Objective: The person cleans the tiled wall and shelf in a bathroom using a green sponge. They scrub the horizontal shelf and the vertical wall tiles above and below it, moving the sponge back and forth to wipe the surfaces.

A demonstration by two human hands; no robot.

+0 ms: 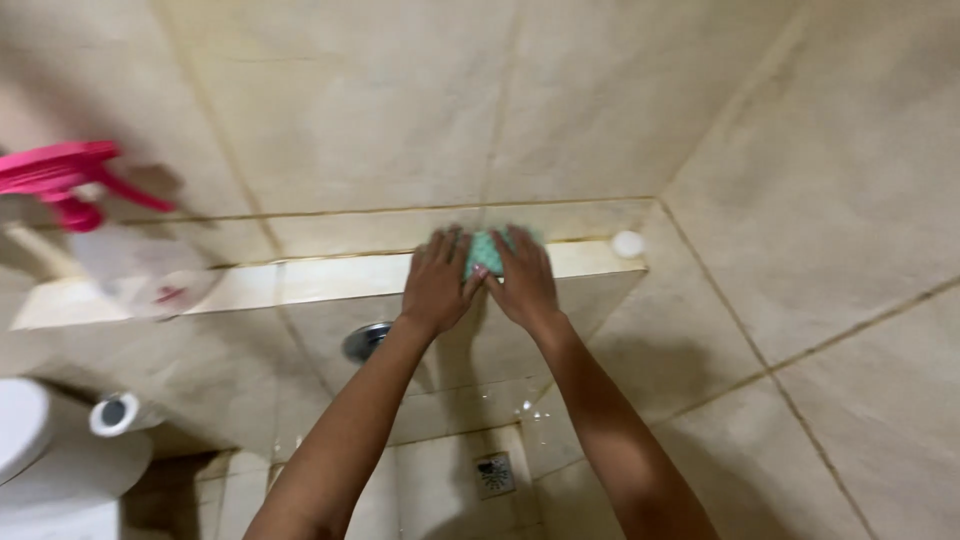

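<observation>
A teal cleaning cloth (487,250) lies on top of the narrow tiled ledge (320,280) against the wall. My left hand (437,282) and my right hand (522,280) both press down on the cloth, fingers spread, side by side. Most of the cloth is hidden under my palms. Both forearms reach up from the bottom of the view.
A clear spray bottle (130,250) with a pink trigger head (60,180) stands on the ledge at the left. A small white round object (628,243) sits at the ledge's right end. Below are a chrome wall fitting (365,341), toilet (50,460), paper roll (115,412) and floor drain (494,474).
</observation>
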